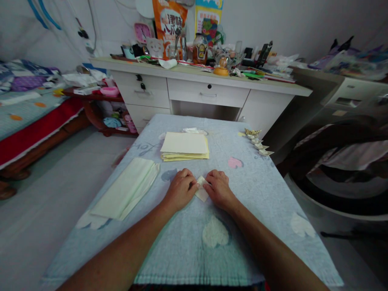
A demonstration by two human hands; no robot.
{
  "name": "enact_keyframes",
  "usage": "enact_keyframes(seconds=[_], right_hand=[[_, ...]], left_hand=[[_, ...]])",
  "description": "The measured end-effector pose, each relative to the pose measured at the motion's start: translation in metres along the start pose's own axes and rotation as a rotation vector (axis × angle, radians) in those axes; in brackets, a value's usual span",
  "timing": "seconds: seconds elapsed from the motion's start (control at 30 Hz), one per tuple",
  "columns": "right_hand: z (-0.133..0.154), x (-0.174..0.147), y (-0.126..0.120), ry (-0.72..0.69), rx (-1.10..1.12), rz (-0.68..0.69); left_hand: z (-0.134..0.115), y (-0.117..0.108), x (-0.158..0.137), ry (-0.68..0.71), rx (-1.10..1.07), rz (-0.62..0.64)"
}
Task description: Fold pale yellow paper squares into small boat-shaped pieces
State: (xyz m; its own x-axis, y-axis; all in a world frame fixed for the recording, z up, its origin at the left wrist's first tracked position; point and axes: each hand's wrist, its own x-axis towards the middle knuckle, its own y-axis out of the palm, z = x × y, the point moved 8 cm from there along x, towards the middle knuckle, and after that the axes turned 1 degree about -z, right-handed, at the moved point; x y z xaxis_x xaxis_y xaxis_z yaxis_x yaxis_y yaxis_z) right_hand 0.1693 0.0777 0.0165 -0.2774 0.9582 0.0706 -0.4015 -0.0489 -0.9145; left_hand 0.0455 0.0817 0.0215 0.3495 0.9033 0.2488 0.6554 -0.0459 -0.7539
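Observation:
A small folded piece of cream paper (201, 195) lies on the cloth-covered table between my two hands, turned so one corner points toward me. My left hand (182, 186) pinches its left edge with curled fingers. From the other side my right hand (220, 186) grips the right edge, thumb pressed on the paper. Beyond them sits a stack of cream and yellow paper sheets (184, 143). To the left rests a pale green folded bundle of paper (125, 188). Several small folded paper pieces (257, 143) stand in a row at the far right corner.
A pale blue cloth (182, 246) with heart patterns covers the table. Behind it is a white desk (209, 91) crowded with a jar (200, 48), an orange bag (169, 24) and other items. A bed (33, 109) is at the left, a washing machine (342, 101) at the right.

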Motion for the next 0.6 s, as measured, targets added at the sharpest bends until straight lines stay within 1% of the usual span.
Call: enact_keyframes(seconds=[0.17, 0.4, 0.6], right_hand=[[-0.012, -0.002, -0.004, 0.1, 0.054, -0.065], [-0.022, -0.005, -0.009, 0.144, 0.049, -0.093], [-0.022, -0.004, -0.008, 0.172, 0.008, -0.101]], left_hand=[[0.002, -0.004, -0.001, -0.02, 0.078, -0.039], [0.002, -0.004, 0.0, -0.03, 0.172, -0.034], [0.002, -0.006, -0.002, -0.084, 0.273, -0.02]])
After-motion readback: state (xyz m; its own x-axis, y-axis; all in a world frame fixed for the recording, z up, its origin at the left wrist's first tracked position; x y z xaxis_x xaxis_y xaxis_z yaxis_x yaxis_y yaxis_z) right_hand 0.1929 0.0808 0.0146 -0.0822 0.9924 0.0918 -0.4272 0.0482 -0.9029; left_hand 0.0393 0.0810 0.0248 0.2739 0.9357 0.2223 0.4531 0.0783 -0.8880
